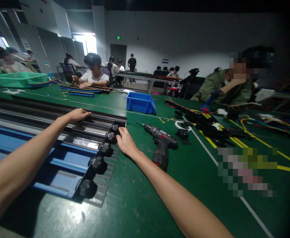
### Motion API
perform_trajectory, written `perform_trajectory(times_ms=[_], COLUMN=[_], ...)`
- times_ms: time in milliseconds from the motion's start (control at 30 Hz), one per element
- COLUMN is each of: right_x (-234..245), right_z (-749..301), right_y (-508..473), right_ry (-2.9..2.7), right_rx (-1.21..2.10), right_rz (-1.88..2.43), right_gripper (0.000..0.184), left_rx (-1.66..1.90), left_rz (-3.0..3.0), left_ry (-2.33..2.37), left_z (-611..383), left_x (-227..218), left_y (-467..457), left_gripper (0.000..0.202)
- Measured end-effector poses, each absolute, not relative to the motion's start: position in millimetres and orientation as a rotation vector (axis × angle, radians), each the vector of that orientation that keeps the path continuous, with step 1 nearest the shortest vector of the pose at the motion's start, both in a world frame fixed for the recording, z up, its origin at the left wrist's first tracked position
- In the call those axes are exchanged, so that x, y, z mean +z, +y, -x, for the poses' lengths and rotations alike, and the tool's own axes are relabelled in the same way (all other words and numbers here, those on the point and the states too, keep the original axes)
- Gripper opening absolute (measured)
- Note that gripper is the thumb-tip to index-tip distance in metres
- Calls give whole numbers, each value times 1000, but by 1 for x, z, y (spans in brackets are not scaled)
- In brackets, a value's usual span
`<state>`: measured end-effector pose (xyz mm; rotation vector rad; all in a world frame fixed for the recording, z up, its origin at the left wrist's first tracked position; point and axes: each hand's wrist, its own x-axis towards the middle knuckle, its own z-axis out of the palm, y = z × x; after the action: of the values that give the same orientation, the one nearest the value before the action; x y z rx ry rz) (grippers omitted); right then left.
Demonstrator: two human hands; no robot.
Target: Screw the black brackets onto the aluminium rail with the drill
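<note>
My left hand (78, 115) lies flat, fingers stretched out, on top of the long black rails (43, 112) that run across the green table. My right hand (125, 141) is at the rails' near end, its fingers curled onto a black knob (112, 136) in a row of several black knobs (99, 162) fixed along a black end piece. A blue and silver frame (48, 162) lies under the rails. A black and red cordless drill (161, 140) rests on the table just right of my right hand.
A blue bin (140, 102) stands behind the drill. Black parts and coloured cables (209, 127) clutter the right side, where a person in green leans on the table. A green basket (18, 79) sits far left. Other people sit at tables beyond.
</note>
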<state>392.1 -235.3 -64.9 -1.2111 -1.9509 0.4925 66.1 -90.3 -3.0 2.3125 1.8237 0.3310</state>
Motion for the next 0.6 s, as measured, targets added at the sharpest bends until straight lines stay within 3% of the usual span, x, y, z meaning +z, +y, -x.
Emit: perform_trajectory(times_ms=[600], right_x=[-63], right_z=[-393], right_y=[-237], right_ry=[-1983], right_rx=[489], right_rz=[1226], right_gripper=[41], left_rx=[328], left_rz=[-2295], left_ry=[1837], left_z=[-67], left_x=[-3], left_y=[-91], left_gripper=[64])
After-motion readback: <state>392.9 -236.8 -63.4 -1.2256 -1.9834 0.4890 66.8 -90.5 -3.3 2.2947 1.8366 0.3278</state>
